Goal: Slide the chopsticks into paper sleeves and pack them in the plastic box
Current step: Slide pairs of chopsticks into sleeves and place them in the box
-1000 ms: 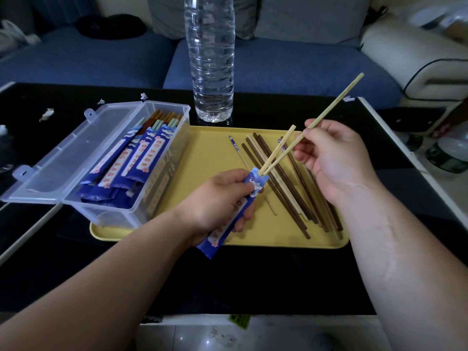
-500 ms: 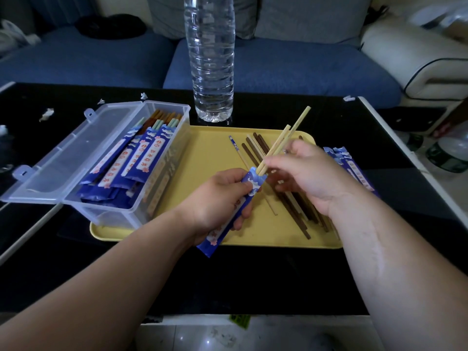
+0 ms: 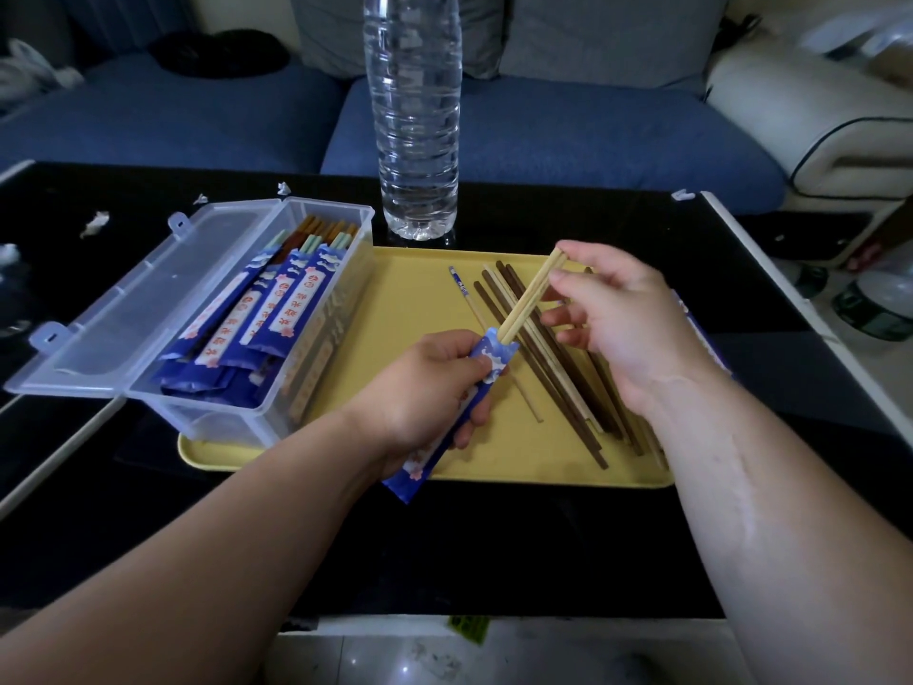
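Note:
My left hand [image 3: 425, 393] grips a blue paper sleeve [image 3: 494, 355] over the yellow tray [image 3: 410, 309]. A pair of pale chopsticks [image 3: 531, 294] stands partly inside the sleeve's mouth. My right hand [image 3: 617, 309] pinches their top ends between thumb and forefinger. Several loose dark and pale chopsticks [image 3: 553, 368] lie on the tray under my right hand. The clear plastic box [image 3: 316, 368] stands open on the tray's left end, holding several sleeved pairs [image 3: 276, 309].
A tall clear water bottle [image 3: 415, 116] stands just behind the tray. The box lid [image 3: 138, 309] lies open to the left on the black table [image 3: 494, 546]. More blue sleeves [image 3: 701, 333] show past my right wrist. Paper scraps [image 3: 96, 222] lie at back left.
My right hand pushed the pale chopsticks deeper into the sleeve, so less sticks out, and moved to their top ends. My left hand kept holding the sleeve in place.

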